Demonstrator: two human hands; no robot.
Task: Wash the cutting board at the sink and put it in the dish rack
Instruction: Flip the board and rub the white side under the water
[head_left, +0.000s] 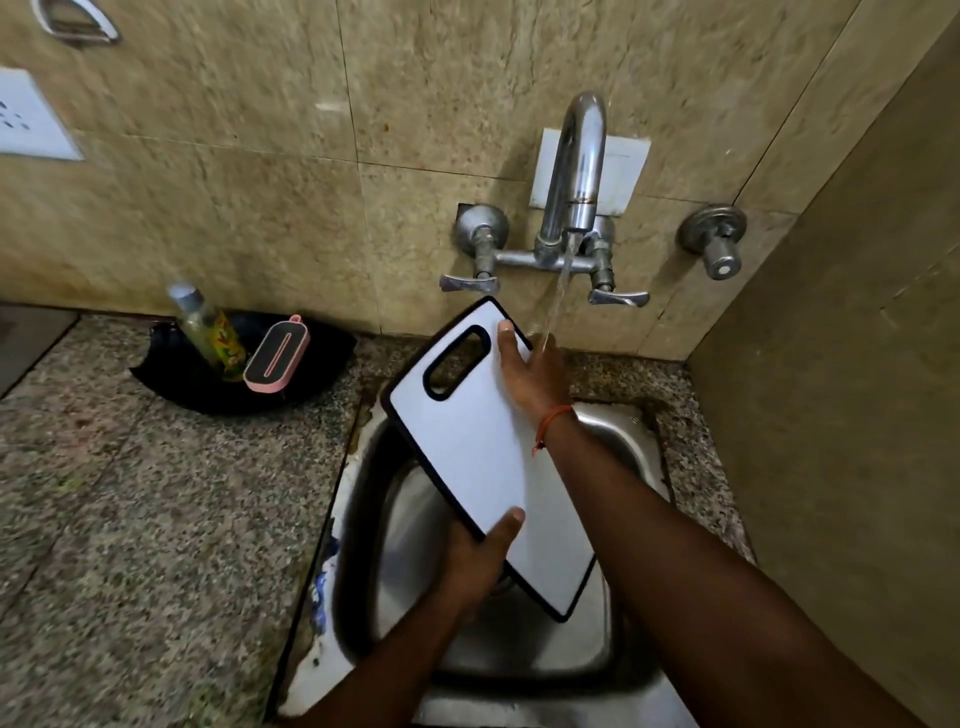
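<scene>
A white cutting board (470, 441) with a black rim and a handle slot is held tilted over the steel sink (363, 525). My left hand (478, 564) grips its lower left edge, thumb on top. My right hand (530, 374) holds the upper right edge near the handle slot, with an orange thread on the wrist. Water runs from the chrome tap (574, 171) and falls onto my right hand at the board's top corner. No dish rack is in view.
A black tray (171, 374) on the speckled stone counter (130, 519) holds a soap bottle (208, 332) and a pink-and-black scrubber (277, 354). Two lever handles (467, 283) flank the tap. A separate valve (719, 249) sits near the right wall.
</scene>
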